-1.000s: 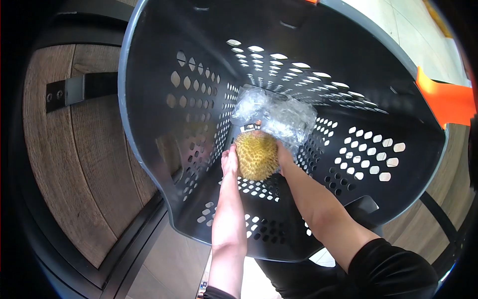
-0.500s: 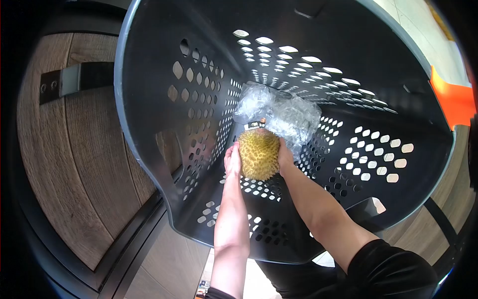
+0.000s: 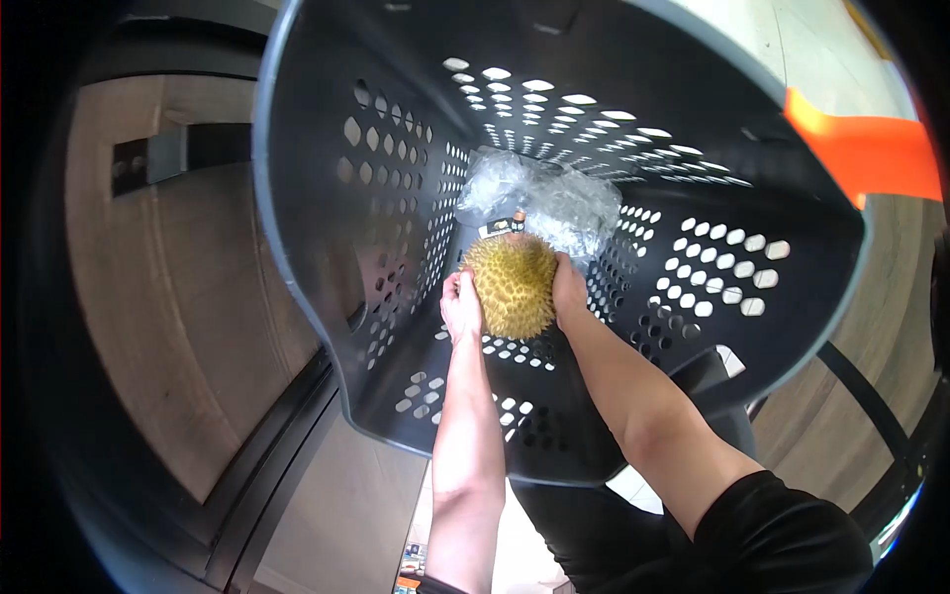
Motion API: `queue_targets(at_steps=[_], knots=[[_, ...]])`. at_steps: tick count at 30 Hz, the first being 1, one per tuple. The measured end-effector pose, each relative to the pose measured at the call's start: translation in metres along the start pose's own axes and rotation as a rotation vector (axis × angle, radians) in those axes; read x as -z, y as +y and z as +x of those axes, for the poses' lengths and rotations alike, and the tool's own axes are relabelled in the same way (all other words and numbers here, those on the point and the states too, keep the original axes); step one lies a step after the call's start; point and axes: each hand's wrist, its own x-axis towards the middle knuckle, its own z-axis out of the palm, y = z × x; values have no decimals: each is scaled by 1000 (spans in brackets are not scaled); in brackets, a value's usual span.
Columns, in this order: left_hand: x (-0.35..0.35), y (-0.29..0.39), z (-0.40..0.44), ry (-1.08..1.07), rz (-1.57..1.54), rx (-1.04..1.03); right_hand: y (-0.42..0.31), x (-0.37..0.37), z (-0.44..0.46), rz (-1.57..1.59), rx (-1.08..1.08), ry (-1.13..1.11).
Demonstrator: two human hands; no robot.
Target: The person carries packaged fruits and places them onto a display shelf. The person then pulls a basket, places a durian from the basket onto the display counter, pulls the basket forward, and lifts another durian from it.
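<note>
A yellow-green spiky durian (image 3: 513, 287) is held between my two hands inside a deep black perforated basket (image 3: 327, 247). My left hand (image 3: 462, 305) presses on its left side, and my right hand (image 3: 567, 289) grips its right side. A stem with a white and black tag (image 3: 495, 228) shows at the fruit's far end. Beyond the durian, crumpled clear plastic (image 3: 574, 208) lies at the basket's bottom. The fingertips on the fruit's underside are hidden.
An orange handle (image 3: 871, 153) sits at the basket's right rim. On the left is a wooden panel (image 3: 198, 297) with a black frame and metal bracket. Pale floor tiles show at the upper right, and wood flooring at the lower right.
The durian and both hands appear slightly higher in view and the fruit looks a little larger. The basket's rim and orange handle have shifted left and up in view. Both hands keep their hold.
</note>
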Motion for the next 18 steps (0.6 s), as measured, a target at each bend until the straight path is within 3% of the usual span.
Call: queue_targets(at_steps=[8, 11, 14, 18], knots=[[51, 59, -121, 199, -53, -257, -34, 82, -116, 232, 87, -126], [83, 119, -220, 302, -37, -264, -38, 124, -177, 501, 136, -230], [116, 163, -314, 337, -80, -394, -48, 181, -253, 764, 177, -448], [169, 232, -459, 410, 86, -662, -62, 256, -365, 972, 110, -615]])
